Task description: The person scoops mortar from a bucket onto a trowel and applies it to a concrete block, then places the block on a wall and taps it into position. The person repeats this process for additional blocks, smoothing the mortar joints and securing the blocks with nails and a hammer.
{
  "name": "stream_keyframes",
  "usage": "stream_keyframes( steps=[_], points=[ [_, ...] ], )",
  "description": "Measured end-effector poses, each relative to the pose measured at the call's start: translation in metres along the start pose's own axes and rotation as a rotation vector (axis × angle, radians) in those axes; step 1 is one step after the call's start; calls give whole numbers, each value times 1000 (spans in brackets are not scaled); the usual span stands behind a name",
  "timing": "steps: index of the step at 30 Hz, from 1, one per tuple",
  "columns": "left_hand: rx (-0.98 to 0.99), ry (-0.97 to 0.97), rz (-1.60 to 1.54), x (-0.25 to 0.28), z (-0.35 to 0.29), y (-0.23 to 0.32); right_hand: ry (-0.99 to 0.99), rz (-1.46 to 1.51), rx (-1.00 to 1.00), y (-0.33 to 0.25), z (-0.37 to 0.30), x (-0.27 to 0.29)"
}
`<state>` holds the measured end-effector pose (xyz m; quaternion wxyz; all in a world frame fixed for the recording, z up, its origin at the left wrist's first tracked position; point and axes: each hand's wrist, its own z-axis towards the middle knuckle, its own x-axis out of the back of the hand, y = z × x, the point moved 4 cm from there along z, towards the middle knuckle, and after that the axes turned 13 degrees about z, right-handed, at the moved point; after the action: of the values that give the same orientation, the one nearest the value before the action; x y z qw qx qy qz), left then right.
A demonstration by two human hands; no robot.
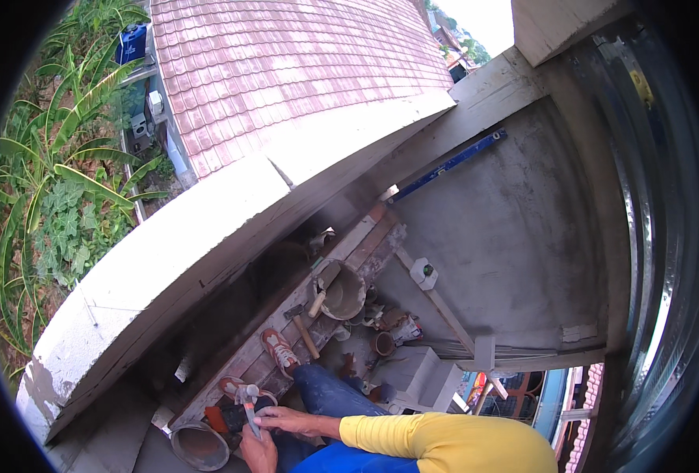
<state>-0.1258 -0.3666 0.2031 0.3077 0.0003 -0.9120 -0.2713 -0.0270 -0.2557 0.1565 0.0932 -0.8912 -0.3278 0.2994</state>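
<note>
A claw hammer (248, 396) with a pale metal head stands head-up in front of me. My left hand (260, 452) is closed round the lower part of its handle. Beside the handle, my right hand (290, 422) has its fingers drawn together in a pinch; what they hold, if anything, is too small to tell. Below the hands my sneakers (280, 351) rest on a wooden plank platform (243, 359). A second hammer (302, 332) with a wooden handle lies on the planks past my feet.
A mortar bucket (353, 296) with a trowel (318, 299) stands farther along the planks; another bucket (200, 446) sits at lower left. A blue spirit level (448, 167) lies along the grey wall. A thick concrete parapet (184, 244) curves along the left, beside a dark gap.
</note>
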Motion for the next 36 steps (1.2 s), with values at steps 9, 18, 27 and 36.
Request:
stream_keyframes(
  steps=[9,18,27,36],
  points=[
    [-294,-514,-65,-53,17,42,293,800,74,-13,-31,64],
    [-147,-517,294,-30,19,20,474,985,166,-32,-133,261],
    [116,-226,-60,-5,70,42,1087,-254,-200,87,-270,392],
    [28,-29,78,8,131,137,996,350,-456,198,-318,355]
  ],
)
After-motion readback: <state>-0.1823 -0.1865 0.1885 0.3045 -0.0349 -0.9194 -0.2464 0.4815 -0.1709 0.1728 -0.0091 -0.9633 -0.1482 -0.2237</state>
